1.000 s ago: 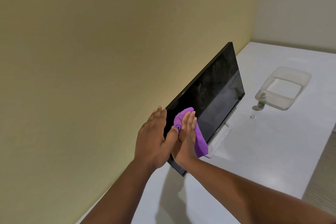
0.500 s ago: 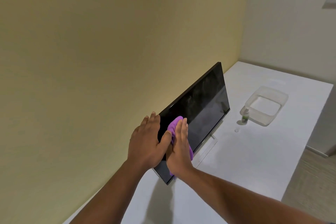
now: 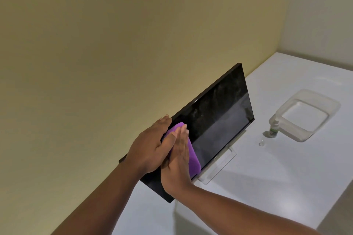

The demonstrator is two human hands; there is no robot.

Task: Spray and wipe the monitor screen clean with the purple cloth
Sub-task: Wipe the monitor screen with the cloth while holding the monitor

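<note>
The monitor [image 3: 219, 122] stands on the table [image 3: 267, 187], close before the wall [image 3: 114, 63] at the left. The cloth [image 3: 193, 158] lies against the near part of the screen, under the right hand [image 3: 177, 160]. The left hand [image 3: 150, 147] sits over the monitor's top edge, just left of the right hand and touching it. To the right of the monitor stands a spray bottle [image 3: 273, 129], touching a plastic container [image 3: 307, 114] beyond it. A small cap [image 3: 261, 142] lies just before the bottle.
</note>
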